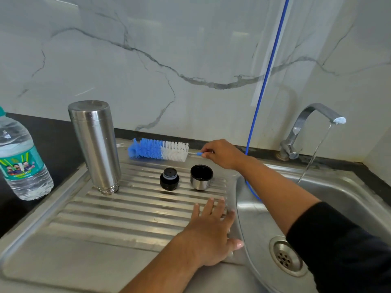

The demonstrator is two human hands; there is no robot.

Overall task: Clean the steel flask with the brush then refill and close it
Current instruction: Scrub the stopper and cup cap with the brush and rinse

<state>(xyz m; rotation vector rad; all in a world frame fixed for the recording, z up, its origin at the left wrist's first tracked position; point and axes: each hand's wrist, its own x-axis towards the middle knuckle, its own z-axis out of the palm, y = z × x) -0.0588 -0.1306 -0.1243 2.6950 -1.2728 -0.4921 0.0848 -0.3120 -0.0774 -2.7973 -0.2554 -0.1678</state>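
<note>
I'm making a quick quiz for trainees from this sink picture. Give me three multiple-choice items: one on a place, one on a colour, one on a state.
1. Where does the steel flask stand?
A. In the sink basin
B. Mouth down on the ribbed drainboard
C. On the black counter

2. What colours are the bristles of the brush?
A. Blue and white
B. Green and yellow
C. All black

3. What is the tap doing?
A. Running
B. Shut off
C. Covered with a cloth

Answers:
1 B: its threaded neck sits on the drainboard, left of the black stopper and the cap cup.
2 A: blue towards the tip, white near the handle, which the right hand grips.
3 A: a stream of water falls from the spout into the basin.
</note>
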